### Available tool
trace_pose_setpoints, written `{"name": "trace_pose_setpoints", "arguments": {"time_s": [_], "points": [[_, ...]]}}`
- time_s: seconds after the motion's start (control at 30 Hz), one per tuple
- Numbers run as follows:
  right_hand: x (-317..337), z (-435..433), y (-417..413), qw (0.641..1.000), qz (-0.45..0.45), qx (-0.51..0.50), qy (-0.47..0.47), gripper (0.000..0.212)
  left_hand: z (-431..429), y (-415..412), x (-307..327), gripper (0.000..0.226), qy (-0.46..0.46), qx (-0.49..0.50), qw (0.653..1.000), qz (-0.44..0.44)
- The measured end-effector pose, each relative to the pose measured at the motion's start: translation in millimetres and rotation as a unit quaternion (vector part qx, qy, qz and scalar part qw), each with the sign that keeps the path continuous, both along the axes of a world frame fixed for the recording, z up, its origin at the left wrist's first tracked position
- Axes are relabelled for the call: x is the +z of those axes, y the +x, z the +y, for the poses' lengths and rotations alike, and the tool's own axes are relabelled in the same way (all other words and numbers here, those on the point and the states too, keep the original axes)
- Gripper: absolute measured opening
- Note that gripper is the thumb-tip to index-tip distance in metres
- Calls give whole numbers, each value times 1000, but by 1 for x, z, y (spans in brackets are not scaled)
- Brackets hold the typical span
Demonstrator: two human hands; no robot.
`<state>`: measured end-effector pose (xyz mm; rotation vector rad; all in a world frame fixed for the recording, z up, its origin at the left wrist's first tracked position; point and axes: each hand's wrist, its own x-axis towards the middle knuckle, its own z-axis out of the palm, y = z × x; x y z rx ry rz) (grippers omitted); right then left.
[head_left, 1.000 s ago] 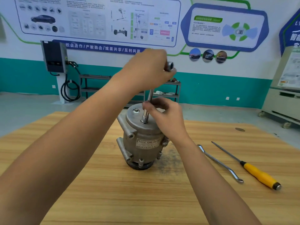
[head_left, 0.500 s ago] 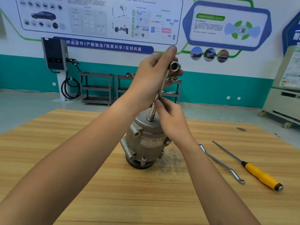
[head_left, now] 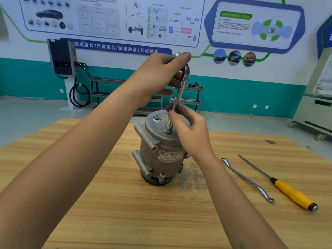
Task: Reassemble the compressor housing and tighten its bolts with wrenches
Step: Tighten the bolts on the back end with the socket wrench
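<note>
Wooden table (head_left: 125,212) nearest the camera, both forearms reaching in over it; on its right side lie a spare wrench (head_left: 248,180) and, just beside it, a yellow-handled screwdriver (head_left: 294,194), not touching. Compressor housing (head_left: 159,153) stands upright mid-table, one bolt (head_left: 156,118) showing on its top cover; socket wrench (head_left: 177,101) stands near-vertical, socket end seated on the cover, right hand (head_left: 190,130) pinching the lower shaft, left hand (head_left: 158,78) clenched round the upper end. Far back: shelving rack (head_left: 147,97), wall charger unit (head_left: 62,56), posters.
</note>
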<state>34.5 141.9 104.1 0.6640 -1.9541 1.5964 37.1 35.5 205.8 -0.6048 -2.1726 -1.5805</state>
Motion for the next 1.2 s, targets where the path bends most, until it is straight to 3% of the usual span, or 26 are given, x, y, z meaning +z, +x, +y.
{"name": "trace_pose_setpoints", "arguments": {"time_s": [0.1, 0.23, 0.3, 0.37, 0.5, 0.67, 0.73, 0.8, 0.9, 0.97, 1.07, 1.13, 1.2], "points": [[-4, 1, 0, 998, -10, 48, -51, 32, 6, 1, 12, 30, -102, 86, 989, 68], [-5, 1, 1, 997, 23, 8, -73, 12, 21, 12, 21, 35, -323, 157, 922, 147], [-4, 0, 1, 997, 38, -16, -73, 9, 30, 16, 20, 36, -373, 160, 899, 165], [-1, 0, 1, 997, 48, -40, -43, 12, 35, 19, 18, 36, -363, 159, 899, 187], [3, -2, 0, 999, 27, -23, 34, 6, 37, 20, 9, 21, -237, 132, 945, 183], [0, -6, 3, 997, -15, 19, 76, 16, 36, 23, 3, 41, -57, 33, 986, 152], [-9, -7, 3, 982, 10, -78, 170, 23, 28, 22, 5, 37, -24, -19, 993, 117], [-26, -7, 6, 940, 64, -215, 258, 45, 22, 22, 6, 30, -18, -55, 994, 93], [-49, -3, 15, 908, 112, -305, 263, 57, 19, 28, 8, 26, -47, -36, 994, 88], [-57, 3, 16, 910, 110, -322, 239, 56, 16, 33, 9, 24, -149, 64, 977, 137], [-60, 16, 14, 921, 114, -326, 181, 43, 6, 38, 7, 23, -350, 289, 867, 204], [-62, 24, 11, 923, 120, -329, 159, 39, 1, 41, 3, 21, -371, 332, 832, 247], [-63, 30, 10, 938, 100, -307, 125, 45, -5, 39, -3, 24, -302, 324, 855, 270]]}}
